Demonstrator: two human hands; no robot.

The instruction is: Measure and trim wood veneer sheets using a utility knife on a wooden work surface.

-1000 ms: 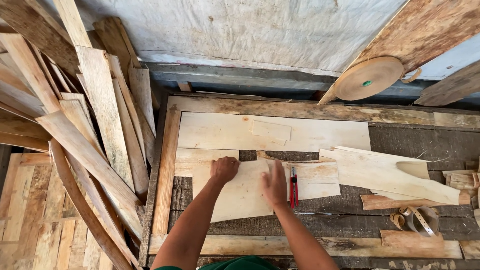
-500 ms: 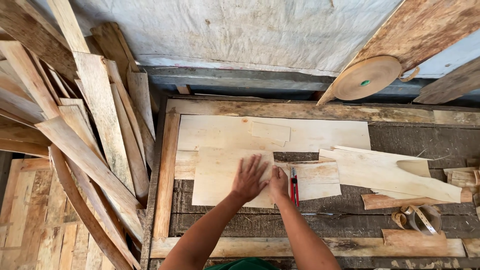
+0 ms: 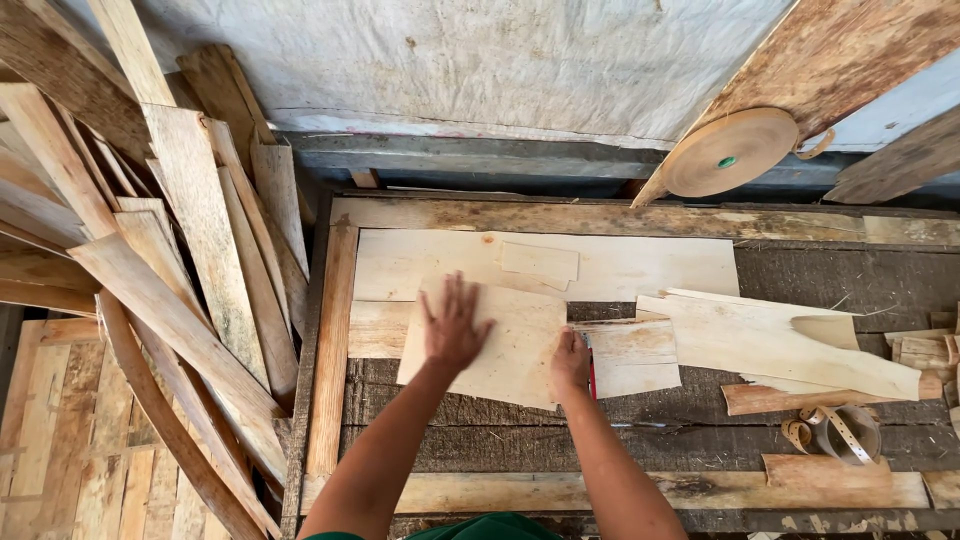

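Observation:
My left hand (image 3: pixel 455 325) lies flat with fingers spread on a pale thin veneer sheet (image 3: pixel 510 350) on the dark wooden workbench (image 3: pixel 700 440). My right hand (image 3: pixel 570 362) is closed at that sheet's right edge, gripping a red-handled tool (image 3: pixel 591 365) whose tip I cannot see. Another veneer piece (image 3: pixel 635 355) lies just right of the tool. A larger veneer sheet (image 3: pixel 640 265) lies behind, with a small patch (image 3: pixel 540 262) on it.
Rough planks and veneer strips (image 3: pixel 180 300) lean in a pile at the left. A roll of tan tape (image 3: pixel 730 152) leans at the back right. A long veneer offcut (image 3: pixel 790 345) and curled tape scraps (image 3: pixel 835 430) lie at the right.
My left hand slid to the right across the sheet and spread its fingers. The sheet has shifted slightly. My right hand stayed by the red tool.

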